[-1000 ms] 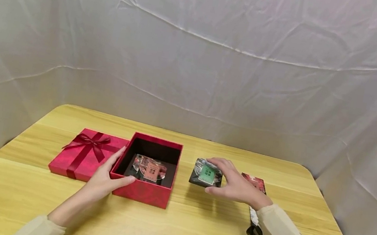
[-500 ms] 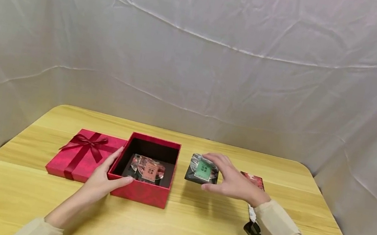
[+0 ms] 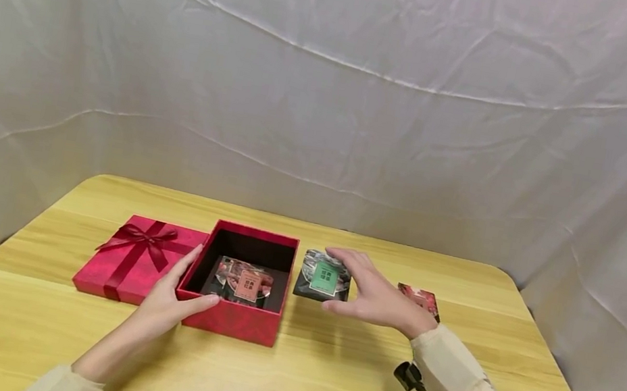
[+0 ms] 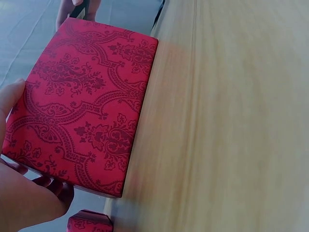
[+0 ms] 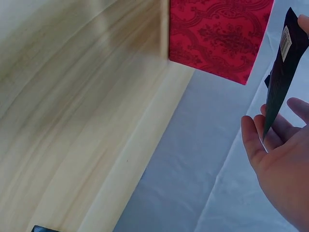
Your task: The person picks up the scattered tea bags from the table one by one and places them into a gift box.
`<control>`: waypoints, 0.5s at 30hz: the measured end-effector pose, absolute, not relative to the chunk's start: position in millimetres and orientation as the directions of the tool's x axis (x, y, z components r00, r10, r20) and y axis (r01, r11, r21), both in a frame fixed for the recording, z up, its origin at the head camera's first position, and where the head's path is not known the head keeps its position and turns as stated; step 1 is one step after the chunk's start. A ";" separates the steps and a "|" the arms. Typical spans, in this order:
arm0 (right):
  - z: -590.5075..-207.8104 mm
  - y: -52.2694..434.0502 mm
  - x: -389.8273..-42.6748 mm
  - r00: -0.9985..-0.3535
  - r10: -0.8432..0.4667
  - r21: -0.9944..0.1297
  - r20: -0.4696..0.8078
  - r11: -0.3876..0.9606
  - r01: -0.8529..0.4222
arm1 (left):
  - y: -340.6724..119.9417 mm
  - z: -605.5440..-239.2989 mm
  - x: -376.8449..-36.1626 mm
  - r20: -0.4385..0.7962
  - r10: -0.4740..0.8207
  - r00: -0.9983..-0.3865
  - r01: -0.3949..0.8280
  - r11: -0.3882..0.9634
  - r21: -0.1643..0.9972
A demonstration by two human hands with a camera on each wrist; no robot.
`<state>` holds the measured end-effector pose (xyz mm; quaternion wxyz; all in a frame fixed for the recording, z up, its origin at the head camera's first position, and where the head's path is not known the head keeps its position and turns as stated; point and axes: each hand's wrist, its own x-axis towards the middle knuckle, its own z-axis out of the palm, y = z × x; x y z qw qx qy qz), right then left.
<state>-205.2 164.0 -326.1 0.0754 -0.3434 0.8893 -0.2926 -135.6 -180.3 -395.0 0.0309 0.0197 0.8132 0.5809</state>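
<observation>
Leftward travel marked the right hand [image 3: 373, 295] since the earlier frames: it had carried the green packet [image 3: 323, 278] from mid-bench toward the box [image 3: 241, 280], and the packet now hung just beside the box's right wall, above the bench [image 3: 320, 388]. That hand pinched the packet, thumb under its near edge and fingers over its far edge; the right wrist view showed the packet's dark back [image 5: 282, 58] edge-on, held between thumb and fingertips with the palm [image 5: 282, 164] spread behind it. Off behind the right hand, near the far right of the bench, lay a red packet [image 3: 419, 298], well apart from the box. The left hand [image 3: 168, 302] had kept its place on the box's near left corner, thumb along the front wall and fingers up the left side, curled round the corner; the left wrist view showed the patterned red wall [image 4: 82, 101] with fingers [image 4: 53, 186] wrapped under its edge. Inside the box, ahead of the left hand, lay a pink-labelled packet [image 3: 243, 280]. Just left of that hand, touching the box, lay the lid [image 3: 137, 256] with its ribbon bow, flat on the bench.
</observation>
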 end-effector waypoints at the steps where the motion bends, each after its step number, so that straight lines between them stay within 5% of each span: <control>1: -325.7 162.6 -205.3 -0.749 -0.659 -0.572 0.068 0.589 -0.571 | -180.5 -395.3 -135.4 -0.029 0.067 -0.997 -0.005 0.326 0.945; 15: -317.1 146.5 -204.2 -0.726 -0.684 -0.542 0.068 0.586 -0.602 | -179.9 -396.0 -135.5 -0.015 0.072 -0.997 0.008 0.317 0.948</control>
